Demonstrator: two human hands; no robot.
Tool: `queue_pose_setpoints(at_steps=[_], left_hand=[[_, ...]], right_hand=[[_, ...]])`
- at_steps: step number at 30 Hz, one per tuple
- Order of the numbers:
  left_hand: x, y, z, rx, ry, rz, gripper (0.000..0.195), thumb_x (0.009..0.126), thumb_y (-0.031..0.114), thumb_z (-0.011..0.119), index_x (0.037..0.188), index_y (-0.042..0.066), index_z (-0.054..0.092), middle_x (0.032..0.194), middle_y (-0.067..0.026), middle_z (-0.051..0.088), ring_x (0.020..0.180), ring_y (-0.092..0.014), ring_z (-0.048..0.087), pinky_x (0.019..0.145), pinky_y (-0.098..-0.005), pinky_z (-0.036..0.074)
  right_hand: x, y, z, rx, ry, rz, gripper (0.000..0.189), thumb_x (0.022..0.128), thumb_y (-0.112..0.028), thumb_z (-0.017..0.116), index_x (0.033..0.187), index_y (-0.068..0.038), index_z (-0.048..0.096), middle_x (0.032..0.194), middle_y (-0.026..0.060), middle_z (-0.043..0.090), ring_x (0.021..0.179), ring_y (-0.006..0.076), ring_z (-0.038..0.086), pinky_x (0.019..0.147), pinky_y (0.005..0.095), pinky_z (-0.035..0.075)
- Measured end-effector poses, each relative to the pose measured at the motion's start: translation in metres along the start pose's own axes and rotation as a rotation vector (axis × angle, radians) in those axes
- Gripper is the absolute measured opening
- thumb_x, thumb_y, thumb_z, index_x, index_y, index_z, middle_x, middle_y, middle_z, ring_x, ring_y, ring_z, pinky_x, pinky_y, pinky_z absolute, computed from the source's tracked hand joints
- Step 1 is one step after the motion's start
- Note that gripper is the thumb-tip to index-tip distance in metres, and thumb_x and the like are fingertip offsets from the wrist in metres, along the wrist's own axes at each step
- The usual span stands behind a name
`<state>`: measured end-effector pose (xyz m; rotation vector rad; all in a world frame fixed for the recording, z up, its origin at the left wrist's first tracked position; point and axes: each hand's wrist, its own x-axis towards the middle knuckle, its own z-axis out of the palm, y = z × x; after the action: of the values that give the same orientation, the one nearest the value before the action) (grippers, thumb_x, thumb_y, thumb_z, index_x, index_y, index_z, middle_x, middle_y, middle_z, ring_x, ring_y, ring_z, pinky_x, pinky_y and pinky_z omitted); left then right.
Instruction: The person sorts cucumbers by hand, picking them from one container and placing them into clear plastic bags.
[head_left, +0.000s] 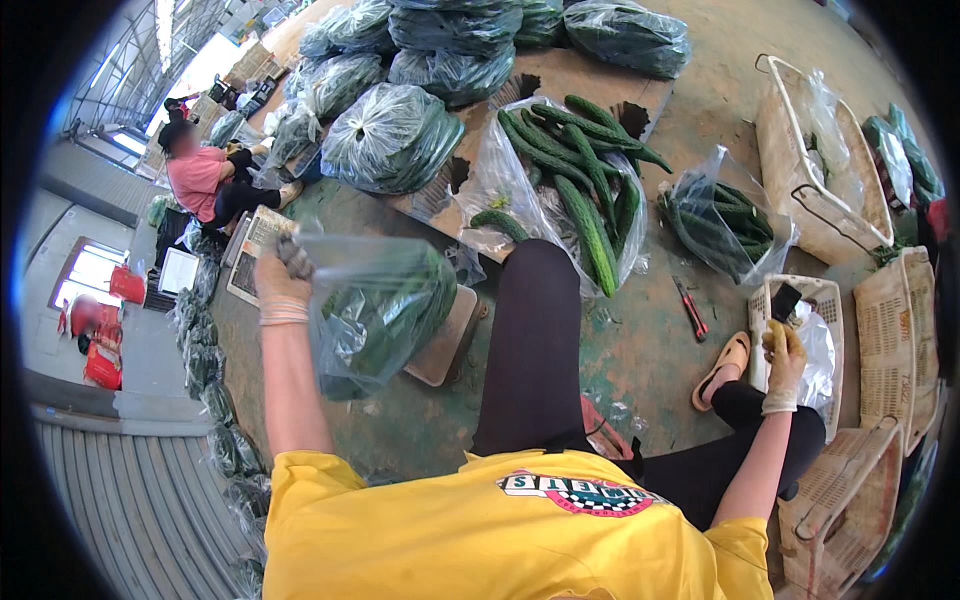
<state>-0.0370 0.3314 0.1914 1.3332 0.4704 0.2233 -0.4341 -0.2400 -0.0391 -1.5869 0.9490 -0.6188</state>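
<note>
My left hand, in a work glove, grips the gathered neck of a clear plastic bag of cucumbers, which hangs beside and partly over a scale. At the right, my gloved right hand has its fingers at a small black object, above a white plastic basket with clear bags inside; what the black object is, I cannot tell. In front of my knee, loose cucumbers lie on an opened plastic bag. Another open bag of cucumbers stands to their right.
Full bags of cucumbers are stacked ahead. A red-handled cutter lies on the floor. Large plastic crates line the right side. A seated person in pink is at the upper left. Rows of bagged produce run along the left.
</note>
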Motion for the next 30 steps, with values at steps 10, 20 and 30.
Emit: queue_pose_setpoints(at_steps=[10,20,30], left_hand=[[0.100,-0.174,-0.101,-0.242,0.117,-0.271,0.023,0.087,0.037,0.057,0.077,0.017,0.051,0.062,0.0048,0.040,0.049,-0.011,0.034,0.045,-0.0252,0.031],[0.108,-0.216,-0.112,0.020,-0.078,-0.199,0.013,0.078,0.016,0.069,0.087,0.008,0.063,0.077,-0.0076,0.061,0.067,-0.020,0.058,0.063,-0.0324,0.047],[0.082,-0.204,-0.130,0.132,0.027,-0.172,0.036,0.078,0.015,0.073,0.108,0.002,0.060,0.094,-0.0063,0.063,0.080,-0.019,0.058,0.070,-0.0338,0.046]], right_hand=[[0.013,0.013,0.033,-0.197,-0.245,0.073,0.024,0.092,-0.021,0.061,0.101,0.001,0.066,0.077,0.0044,0.064,0.067,0.0100,0.057,0.062,0.0227,0.045],[0.025,0.012,0.089,-0.490,-0.578,-0.048,0.027,0.089,-0.015,0.061,0.107,0.004,0.062,0.088,0.0090,0.067,0.078,0.0133,0.062,0.071,0.0271,0.049],[0.009,-0.030,0.106,-0.529,-0.645,-0.093,0.030,0.089,-0.016,0.062,0.111,0.004,0.060,0.087,0.0102,0.068,0.078,0.0147,0.063,0.071,0.0271,0.049]])
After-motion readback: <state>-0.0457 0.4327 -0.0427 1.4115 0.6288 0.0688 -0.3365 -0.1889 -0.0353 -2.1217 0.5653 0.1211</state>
